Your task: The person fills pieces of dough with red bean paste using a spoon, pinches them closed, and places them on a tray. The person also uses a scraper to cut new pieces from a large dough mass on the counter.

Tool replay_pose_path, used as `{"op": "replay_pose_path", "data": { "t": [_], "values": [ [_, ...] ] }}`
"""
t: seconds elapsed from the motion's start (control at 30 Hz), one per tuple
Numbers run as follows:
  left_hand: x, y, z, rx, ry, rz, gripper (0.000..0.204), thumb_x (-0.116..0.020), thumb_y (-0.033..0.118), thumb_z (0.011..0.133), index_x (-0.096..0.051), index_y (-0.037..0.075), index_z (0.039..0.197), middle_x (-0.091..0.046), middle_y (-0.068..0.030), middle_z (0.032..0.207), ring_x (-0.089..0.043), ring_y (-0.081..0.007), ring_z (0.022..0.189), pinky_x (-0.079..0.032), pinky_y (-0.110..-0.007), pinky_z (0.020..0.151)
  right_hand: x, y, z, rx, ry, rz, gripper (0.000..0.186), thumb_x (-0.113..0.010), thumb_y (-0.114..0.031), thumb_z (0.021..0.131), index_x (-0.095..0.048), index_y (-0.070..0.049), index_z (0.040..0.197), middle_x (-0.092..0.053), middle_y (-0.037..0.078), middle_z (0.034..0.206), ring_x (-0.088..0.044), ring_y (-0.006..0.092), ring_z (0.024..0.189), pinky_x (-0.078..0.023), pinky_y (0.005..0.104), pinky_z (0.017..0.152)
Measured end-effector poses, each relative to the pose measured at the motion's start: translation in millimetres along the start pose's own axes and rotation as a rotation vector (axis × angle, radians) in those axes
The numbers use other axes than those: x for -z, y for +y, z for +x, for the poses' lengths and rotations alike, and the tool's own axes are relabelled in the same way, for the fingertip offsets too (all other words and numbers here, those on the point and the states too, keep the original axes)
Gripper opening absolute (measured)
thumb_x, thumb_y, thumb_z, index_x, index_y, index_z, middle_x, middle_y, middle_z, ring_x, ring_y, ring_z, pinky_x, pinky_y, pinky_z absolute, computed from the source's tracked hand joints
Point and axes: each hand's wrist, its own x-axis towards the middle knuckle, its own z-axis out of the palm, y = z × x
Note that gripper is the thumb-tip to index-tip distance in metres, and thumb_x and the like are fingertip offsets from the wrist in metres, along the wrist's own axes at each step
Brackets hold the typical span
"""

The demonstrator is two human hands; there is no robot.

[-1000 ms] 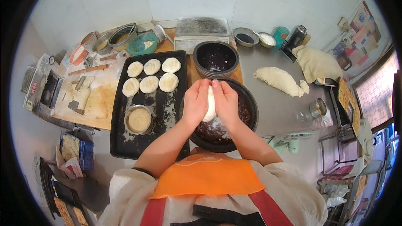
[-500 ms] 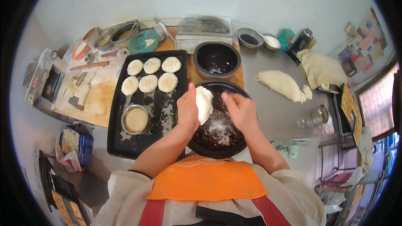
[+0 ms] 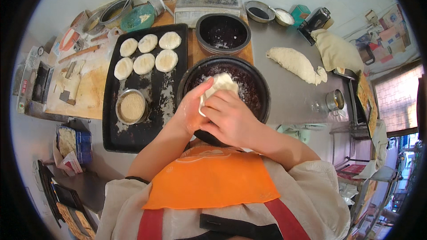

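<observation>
A piece of white dough [image 3: 221, 81] is between my hands above a wide black bowl [image 3: 255, 95] with dark contents dusted white. My left hand [image 3: 189, 111] cups the dough from the side, thumb up along its edge. My right hand [image 3: 229, 118] lies across it with fingers bent and pressed onto the dough, hiding much of it. Just left is a black baking tray [image 3: 158, 100] carrying several flat pale dough rounds [image 3: 143, 63] and a metal container of tan granules [image 3: 132, 106].
Behind are a dark pot [image 3: 222, 40] and a scale [image 3: 207, 2]. A floured board [image 3: 92, 98] with tools is left. On the steel counter [image 3: 291, 109] at right lie a long dough mass [image 3: 291, 64], a cloth [image 3: 336, 51] and a tin [image 3: 334, 101]. Small bowls [image 3: 259, 11] line the back.
My hands, first pressed upright together around the dough, parted; now my right hand has come over onto it, fingers bent across it. The surroundings sit higher in the picture.
</observation>
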Motion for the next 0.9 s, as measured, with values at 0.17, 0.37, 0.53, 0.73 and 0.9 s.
{"op": "replay_pose_path", "data": {
  "t": [0.17,0.37,0.53,0.73,0.9],
  "values": [
    [2.6,32.0,-16.9,-0.491,0.127,0.384,0.046,-0.059,0.019,0.093,-0.047,-0.001,0.132,-0.061,-0.0157,0.122,-0.062,-0.0254,0.111,-0.049,-0.037,0.096,36.9,-5.7,-51.6,-0.759,-0.086,-0.055,0.044,-0.077,-0.011,0.07,-0.062,-0.001,0.11,-0.065,0.016,0.104,-0.062,0.0329,0.096,-0.05,0.0393,0.081],
    [9.0,46.9,-48.7,-0.675,0.29,0.955,0.037,-0.06,0.01,0.093,-0.053,-0.004,0.126,-0.064,-0.0087,0.114,-0.062,-0.0164,0.102,-0.049,-0.03,0.089,-15.2,56.7,-60.3,-0.784,0.296,0.259,0.023,-0.073,-0.01,0.075,-0.068,0.001,0.094,-0.069,0.015,0.081,-0.067,0.0318,0.074,-0.053,0.0358,0.07],
    [15.8,38.8,-50.2,-0.554,0.288,0.62,0.035,-0.059,0.02,0.095,-0.055,-0.001,0.123,-0.064,-0.0085,0.116,-0.062,-0.019,0.107,-0.049,-0.033,0.092,-46.2,118.3,-26.4,-0.845,0.179,0.019,0.025,-0.057,-0.02,0.085,-0.069,0.001,0.083,-0.065,0.024,0.076,-0.065,0.0392,0.075,-0.052,0.0419,0.068],
    [51.8,44.2,-61.8,-0.414,0.355,0.074,0.036,-0.061,0.023,0.095,-0.057,0.001,0.123,-0.065,-0.0093,0.117,-0.064,-0.0234,0.107,-0.05,-0.039,0.093,31.5,62.4,-60.2,-1.072,-0.215,-0.02,0.022,-0.059,-0.017,0.08,-0.068,0.003,0.076,-0.064,0.022,0.065,-0.065,0.0368,0.061,-0.053,0.0429,0.061],
    [81.3,24.8,-37.4,-0.475,0.286,0.036,0.036,-0.058,0.014,0.094,-0.054,0.002,0.128,-0.062,-0.0104,0.124,-0.06,-0.0242,0.113,-0.047,-0.04,0.1,-12.9,81.2,-61.0,-1.451,0.177,0.413,0.016,-0.06,-0.009,0.078,-0.063,0.003,0.068,-0.06,0.011,0.057,-0.06,0.0202,0.049,-0.05,0.0361,0.048]
  ]
}}
